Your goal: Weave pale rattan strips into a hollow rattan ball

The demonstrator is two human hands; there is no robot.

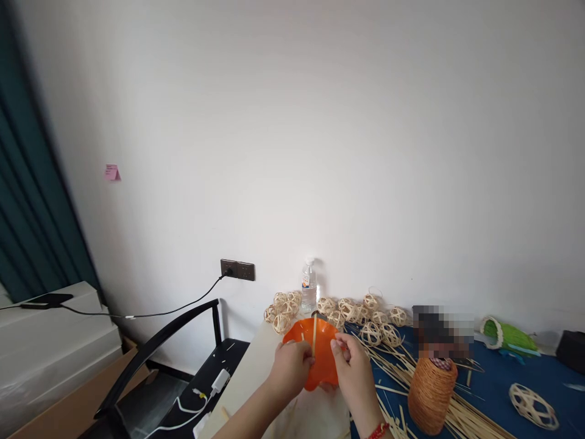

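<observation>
Fingers of the left hand [291, 364] pinched a flat wooden strip [314, 334] in the head view, nearly upright before the scalloped orange bowl [324, 361] on the table [256, 369], probably for a clear look at it. The right hand [355, 361] curled near the rim (whether around anything, I could not tell). Loose strips [475, 419] lay alongside, presumably within reach; woven balls [348, 310] sat wallward, perhaps freeing room.

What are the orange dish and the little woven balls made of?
The orange dish looks like smooth, glossy plastic, going by its shine and wavy rim. The woven balls look like matt, unpainted bamboo or cane, because their strips are thin and straw-coloured.
</observation>
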